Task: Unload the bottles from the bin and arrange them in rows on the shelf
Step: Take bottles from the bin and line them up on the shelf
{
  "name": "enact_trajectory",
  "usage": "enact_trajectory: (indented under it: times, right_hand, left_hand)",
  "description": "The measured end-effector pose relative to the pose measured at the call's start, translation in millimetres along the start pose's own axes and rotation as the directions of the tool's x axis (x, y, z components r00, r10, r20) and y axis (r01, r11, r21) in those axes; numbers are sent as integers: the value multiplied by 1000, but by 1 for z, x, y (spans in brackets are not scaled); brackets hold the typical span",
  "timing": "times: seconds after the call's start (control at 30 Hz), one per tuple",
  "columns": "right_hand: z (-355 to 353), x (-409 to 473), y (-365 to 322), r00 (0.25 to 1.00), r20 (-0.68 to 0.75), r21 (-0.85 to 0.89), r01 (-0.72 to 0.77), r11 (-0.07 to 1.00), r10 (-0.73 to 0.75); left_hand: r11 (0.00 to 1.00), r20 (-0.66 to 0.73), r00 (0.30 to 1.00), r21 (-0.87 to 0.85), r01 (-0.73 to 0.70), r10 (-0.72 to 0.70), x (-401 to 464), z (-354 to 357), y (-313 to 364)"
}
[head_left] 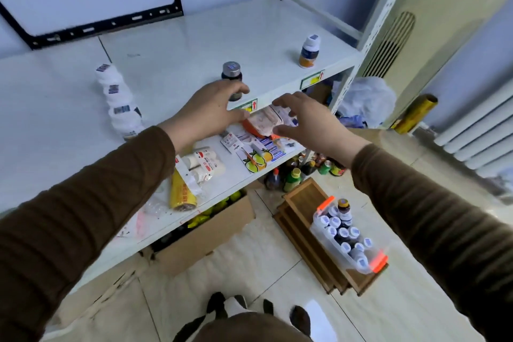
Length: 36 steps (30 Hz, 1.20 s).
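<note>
Left of both hands, a row of white plastic bottles [118,98] stands on the white shelf [194,44]. The left hand [211,108] grips a dark glass bottle [232,78]; the right hand [308,119] hovers with spread fingers. Below it, a clear bin [347,239] holds more bottles.

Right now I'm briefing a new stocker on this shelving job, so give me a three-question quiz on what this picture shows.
1. True or false: the clear bin with orange latches stands on the top shelf.
2. Multiple choice: what does the left hand touch? A) the dark bottle at the shelf's front edge B) the white-capped bottle near the right post C) the yellow roll
3. Fill in: the right hand is open and holds ____.

Key: 1 false, it sits low on wooden trays, still full of bottles. 2 A. 3 nothing.
</note>
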State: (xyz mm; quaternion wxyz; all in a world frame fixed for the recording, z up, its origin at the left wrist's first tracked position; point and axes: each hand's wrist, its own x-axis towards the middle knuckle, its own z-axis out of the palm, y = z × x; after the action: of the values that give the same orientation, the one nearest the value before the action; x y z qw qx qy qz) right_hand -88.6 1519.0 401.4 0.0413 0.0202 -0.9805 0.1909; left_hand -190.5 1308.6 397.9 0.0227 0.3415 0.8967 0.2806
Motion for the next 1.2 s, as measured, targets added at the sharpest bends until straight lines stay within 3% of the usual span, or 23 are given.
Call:
enact_trajectory:
  times: [0.43, 0.73, 0.97, 1.2]
  right_hand:
    - [22, -125, 210, 962, 199, 12, -194, 981, 188]
    - [91, -158, 306, 878, 351, 3, -349, 937, 326]
    - [161, -198, 403, 759, 473, 21, -518, 855, 448]
    - [245, -215, 468, 708, 502, 73, -607, 792, 496]
  left_hand:
    - [988, 261, 956, -46, 149, -132, 9, 206, 101]
    - [957, 416, 879, -66, 284, -232, 11, 323, 102]
    - [924, 490, 820, -69, 376, -297, 9, 453, 113]
    - [930, 524, 777, 89, 357, -348, 28, 569, 88]
